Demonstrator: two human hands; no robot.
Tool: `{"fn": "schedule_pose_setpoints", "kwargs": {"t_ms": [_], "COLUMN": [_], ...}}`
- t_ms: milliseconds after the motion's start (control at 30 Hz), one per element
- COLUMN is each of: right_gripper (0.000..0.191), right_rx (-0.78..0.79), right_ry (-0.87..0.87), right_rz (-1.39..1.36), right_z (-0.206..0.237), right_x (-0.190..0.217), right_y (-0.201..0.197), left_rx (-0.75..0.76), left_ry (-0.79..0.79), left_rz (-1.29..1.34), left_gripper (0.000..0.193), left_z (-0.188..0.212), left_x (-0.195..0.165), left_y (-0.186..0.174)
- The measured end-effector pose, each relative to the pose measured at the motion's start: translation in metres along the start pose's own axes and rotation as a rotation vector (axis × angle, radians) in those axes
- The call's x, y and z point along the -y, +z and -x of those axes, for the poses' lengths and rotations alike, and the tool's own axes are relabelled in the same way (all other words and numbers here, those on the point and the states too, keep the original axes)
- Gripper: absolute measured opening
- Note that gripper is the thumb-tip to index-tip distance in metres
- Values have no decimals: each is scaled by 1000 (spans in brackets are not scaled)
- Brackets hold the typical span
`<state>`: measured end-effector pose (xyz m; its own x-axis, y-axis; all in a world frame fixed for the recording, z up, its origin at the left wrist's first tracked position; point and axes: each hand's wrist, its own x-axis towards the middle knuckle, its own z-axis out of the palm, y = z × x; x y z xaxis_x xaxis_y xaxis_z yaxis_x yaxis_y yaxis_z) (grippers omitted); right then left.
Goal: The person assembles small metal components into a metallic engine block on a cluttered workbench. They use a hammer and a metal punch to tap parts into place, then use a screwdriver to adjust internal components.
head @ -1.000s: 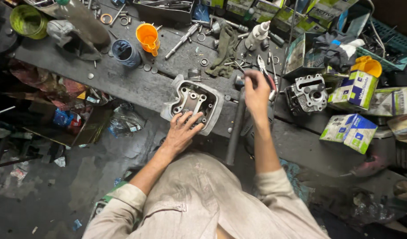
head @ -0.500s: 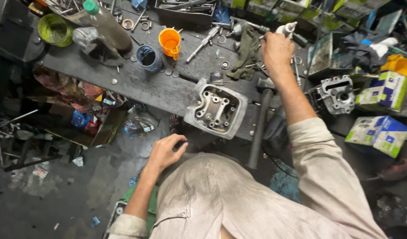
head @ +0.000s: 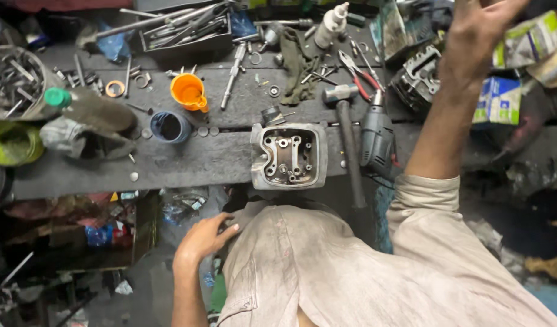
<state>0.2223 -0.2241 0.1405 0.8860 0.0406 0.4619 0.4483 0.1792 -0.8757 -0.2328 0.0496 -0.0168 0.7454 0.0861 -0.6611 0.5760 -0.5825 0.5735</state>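
A grey metal engine cylinder head (head: 289, 156) lies on the dark workbench (head: 193, 160), near its front edge. My left hand (head: 204, 237) rests on my thigh below the bench, fingers slightly spread, holding nothing. My right hand (head: 480, 31) is raised far to the upper right, over the boxes and a second engine part (head: 416, 76); its fingers are spread and I see nothing in it. A hammer (head: 346, 130) and a grey power drill (head: 376, 136) lie just right of the cylinder head.
An orange funnel cup (head: 188, 91), a blue cup (head: 167, 126), red-handled pliers (head: 358, 74), a white squeeze bottle (head: 330, 23), a tool tray (head: 184, 29), a rag (head: 296, 63) and loose washers cover the bench. Boxes (head: 500, 100) stack at right. A green tub (head: 12, 143) sits left.
My left hand left the cylinder head and dropped to my thigh. My right hand rose from the bench and swung up to the far right. The view shifted left.
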Motion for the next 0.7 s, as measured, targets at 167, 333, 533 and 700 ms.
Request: {"fn": "schedule_pose_setpoints", "kwargs": {"t_ms": [167,333,533,700], "right_gripper": [43,34,33,38], "right_rx": [628,568,358,318], "right_ry": [363,794,752,628], "right_rz": [-40,370,335,276], "right_z": [100,193,241,261], "right_x": [-28,-44,-14,19], "right_y": [16,-2,-22,-34], "left_rx": [-82,-488,-575,-625], "left_ry": [420,809,827,715], "left_rz": [161,340,-156,-392], "left_gripper": [30,24,30,29], "left_z": [-37,-122,-243,-287], "left_x": [-73,-151,-230,-248], "left_y": [-67,-83,-84,-80]}}
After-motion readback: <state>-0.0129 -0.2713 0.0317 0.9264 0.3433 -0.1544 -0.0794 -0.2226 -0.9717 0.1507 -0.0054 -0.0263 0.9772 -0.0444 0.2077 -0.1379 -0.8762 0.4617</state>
